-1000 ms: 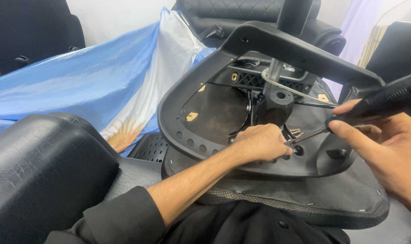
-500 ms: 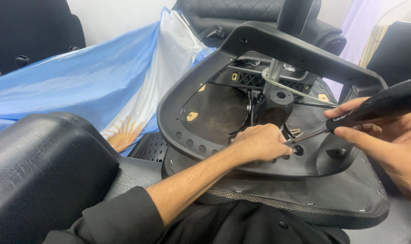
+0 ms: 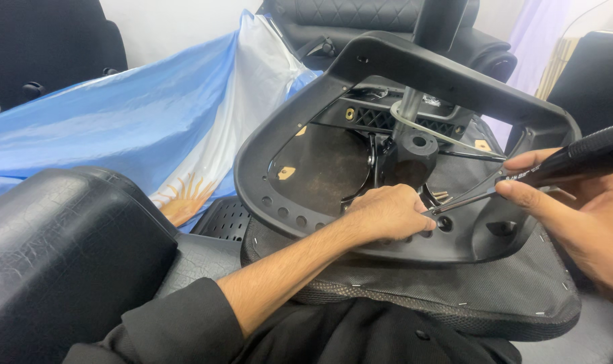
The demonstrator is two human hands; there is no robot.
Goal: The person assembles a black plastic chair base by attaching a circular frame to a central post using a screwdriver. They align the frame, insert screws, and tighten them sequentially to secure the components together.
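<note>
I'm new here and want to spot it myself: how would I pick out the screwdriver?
Find the upturned chair seat with its black plastic frame. The screwdriver slants in from the right, held in the right hand, tip by the left hand. It alone has a thin metal shaft.

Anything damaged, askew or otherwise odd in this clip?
The black cushion at lower left has cracked, crazed upholstery. The office chair seat lies upside down, which fits the work: the left hand steadies a screw spot while the right hand holds a screwdriver to it. Nothing else stands out.
</note>
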